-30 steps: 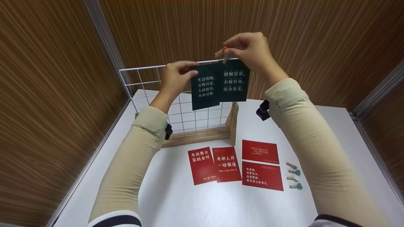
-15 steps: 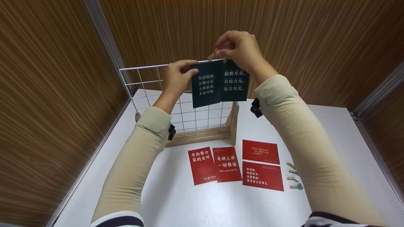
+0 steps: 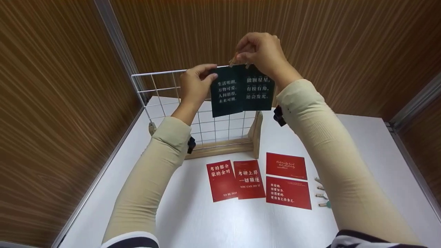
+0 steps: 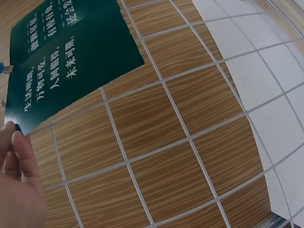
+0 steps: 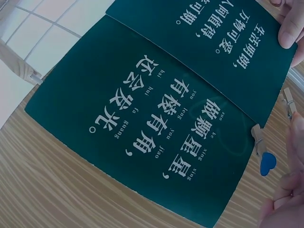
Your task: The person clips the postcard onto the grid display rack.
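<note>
My left hand pinches the upper left corner of a dark green card with white writing, at the top rail of the white wire grid. My right hand pinches a wooden clothespin, its tip right at that card's top edge. Another dark green card hangs to the right, partly covered by the left card's edge. A clothespin with a blue heart sits where the two cards overlap. Fingers hide most of the held clothespin in the head view.
The grid stands in a wooden base on a white table. Several red cards lie in front of it. At the right, several small clothespins are partly hidden by the right sleeve. Wood-grain panels surround the table.
My right hand has moved left and slightly down, bringing the clothespin to the top edge of the left card. That card has risen slightly; my left hand keeps its pinch.
</note>
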`<state>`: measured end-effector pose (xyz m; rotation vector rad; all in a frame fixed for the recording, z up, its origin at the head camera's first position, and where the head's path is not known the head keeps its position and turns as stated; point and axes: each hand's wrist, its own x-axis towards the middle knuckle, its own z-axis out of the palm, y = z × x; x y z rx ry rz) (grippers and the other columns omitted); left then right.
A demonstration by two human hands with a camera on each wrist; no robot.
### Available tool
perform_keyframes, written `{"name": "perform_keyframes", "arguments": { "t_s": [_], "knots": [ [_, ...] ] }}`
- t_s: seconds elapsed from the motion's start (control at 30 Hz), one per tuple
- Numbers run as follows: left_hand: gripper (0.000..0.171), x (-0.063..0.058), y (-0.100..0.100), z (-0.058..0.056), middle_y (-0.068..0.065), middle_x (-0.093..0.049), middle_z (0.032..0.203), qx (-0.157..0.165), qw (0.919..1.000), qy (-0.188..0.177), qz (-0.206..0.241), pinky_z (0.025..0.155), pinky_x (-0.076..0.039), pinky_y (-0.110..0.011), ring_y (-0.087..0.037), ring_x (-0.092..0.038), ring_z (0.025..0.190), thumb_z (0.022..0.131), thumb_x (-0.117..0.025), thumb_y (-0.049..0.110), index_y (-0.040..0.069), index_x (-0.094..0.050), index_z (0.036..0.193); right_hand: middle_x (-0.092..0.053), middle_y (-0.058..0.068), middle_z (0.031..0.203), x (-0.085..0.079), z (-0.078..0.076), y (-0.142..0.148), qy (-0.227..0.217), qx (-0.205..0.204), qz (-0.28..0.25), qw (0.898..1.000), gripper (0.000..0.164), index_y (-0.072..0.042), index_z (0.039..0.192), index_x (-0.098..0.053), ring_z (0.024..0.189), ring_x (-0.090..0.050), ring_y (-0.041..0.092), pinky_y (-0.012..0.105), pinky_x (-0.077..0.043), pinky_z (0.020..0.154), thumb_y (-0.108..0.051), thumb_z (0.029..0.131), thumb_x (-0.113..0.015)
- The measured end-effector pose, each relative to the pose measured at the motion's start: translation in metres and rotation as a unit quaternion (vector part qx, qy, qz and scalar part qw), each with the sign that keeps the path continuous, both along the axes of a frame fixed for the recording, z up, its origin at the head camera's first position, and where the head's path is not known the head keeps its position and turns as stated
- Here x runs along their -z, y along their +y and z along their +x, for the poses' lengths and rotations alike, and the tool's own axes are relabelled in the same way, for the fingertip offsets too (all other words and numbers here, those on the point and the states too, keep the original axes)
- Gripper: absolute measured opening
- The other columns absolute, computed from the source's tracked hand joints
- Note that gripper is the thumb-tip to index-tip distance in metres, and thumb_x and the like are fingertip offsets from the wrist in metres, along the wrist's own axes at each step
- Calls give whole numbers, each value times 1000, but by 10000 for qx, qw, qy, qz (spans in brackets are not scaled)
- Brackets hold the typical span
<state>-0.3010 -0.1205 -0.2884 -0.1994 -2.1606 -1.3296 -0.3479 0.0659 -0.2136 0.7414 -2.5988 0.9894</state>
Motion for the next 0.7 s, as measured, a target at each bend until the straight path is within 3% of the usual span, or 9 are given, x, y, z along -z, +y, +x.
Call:
{"name": "perform_keyframes", "arguments": {
  "t_s": [0.53, 0.7],
  "knots": [
    [22, -1, 3, 6, -4, -69, 97, -383, 9991, -151, -114, 77, -49, -19, -11, -61, 84, 90, -65, 8, 9, -71, 112, -70, -2, 98, 0, 0, -5, -51, 77, 374, 9993, 21, -13, 108, -68, 82, -64, 9, 24, -51, 77, -24, 90, -65],
    [23, -1, 4, 6, -3, -70, 99, -507, 9982, -209, -232, 77, -49, -17, -10, -61, 85, 91, -65, 10, 11, -71, 112, -71, -1, 98, 0, 0, -5, 46, 80, 504, 9987, 20, -14, 107, -69, 84, -64, 11, 30, -29, 104, -23, 90, -66]
  ]
}}
